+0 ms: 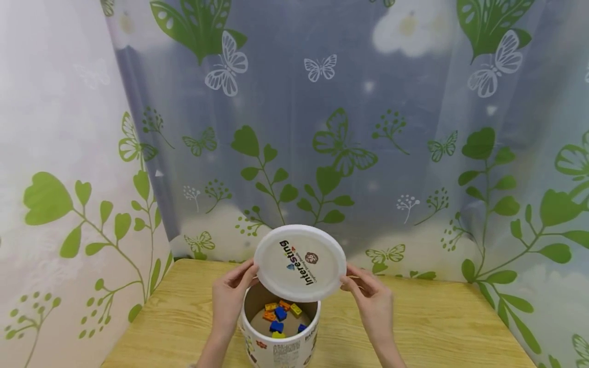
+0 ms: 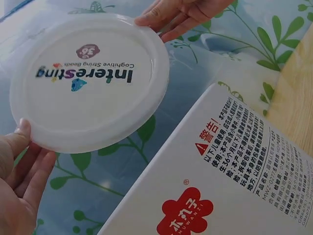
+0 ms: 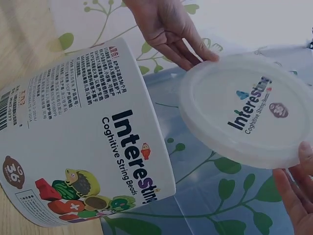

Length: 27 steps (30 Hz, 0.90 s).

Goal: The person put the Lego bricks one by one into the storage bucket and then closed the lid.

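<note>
A round white lid (image 1: 294, 266) with "Interesting" printed on it is held up in a tilt, over the far part of the bucket's mouth. My left hand (image 1: 233, 298) pinches its left edge and my right hand (image 1: 370, 303) pinches its right edge, thumbs on the printed face. Below it stands the white printed bucket (image 1: 286, 352), upright and uncovered. Several blue, yellow and orange toy bricks (image 1: 280, 313) lie on its bottom. Both wrist views show the lid (image 2: 93, 117) apart from the bucket (image 3: 93, 142).
The bucket stands on a light wood-grain table (image 1: 437, 322). Behind the table hangs a blue-grey curtain (image 1: 285, 102) with green leaves and butterflies, and a pale curtain (image 1: 60, 128) with the same pattern hangs at the left.
</note>
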Motion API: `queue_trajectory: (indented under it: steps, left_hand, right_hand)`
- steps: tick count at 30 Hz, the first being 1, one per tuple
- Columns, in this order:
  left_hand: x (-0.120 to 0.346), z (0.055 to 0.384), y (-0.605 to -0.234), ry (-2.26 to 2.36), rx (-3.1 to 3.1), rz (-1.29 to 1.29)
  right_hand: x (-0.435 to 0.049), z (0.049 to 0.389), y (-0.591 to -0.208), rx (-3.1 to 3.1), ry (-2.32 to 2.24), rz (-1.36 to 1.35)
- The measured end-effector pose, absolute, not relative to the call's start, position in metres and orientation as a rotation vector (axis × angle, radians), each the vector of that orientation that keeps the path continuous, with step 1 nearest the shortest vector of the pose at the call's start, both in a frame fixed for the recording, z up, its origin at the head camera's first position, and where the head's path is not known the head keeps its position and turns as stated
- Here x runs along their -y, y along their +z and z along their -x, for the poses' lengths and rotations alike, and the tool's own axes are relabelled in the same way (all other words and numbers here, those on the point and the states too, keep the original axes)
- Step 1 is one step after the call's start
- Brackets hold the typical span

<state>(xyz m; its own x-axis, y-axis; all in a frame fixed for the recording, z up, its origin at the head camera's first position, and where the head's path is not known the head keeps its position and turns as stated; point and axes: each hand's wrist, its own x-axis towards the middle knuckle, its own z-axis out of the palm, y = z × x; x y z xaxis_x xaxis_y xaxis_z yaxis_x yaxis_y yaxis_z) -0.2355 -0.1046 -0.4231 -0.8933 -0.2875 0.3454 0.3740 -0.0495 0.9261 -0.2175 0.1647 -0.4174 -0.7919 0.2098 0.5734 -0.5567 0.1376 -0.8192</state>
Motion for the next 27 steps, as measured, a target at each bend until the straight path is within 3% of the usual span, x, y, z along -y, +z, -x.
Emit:
queue_trajectory:
  steps: [11, 27]
  left_hand:
    - [0.12, 0.236, -0.425, -2.073, 1.94, -0.066]
    - [0.136, 0.23, -0.445, -2.015, 2.105, -0.179]
  right_hand:
    - [-0.159, 0.225, -0.418, 2.071, 2.008, -0.246]
    - [-0.149, 0.227, -0.431, 2.338, 1.941, -0.248]
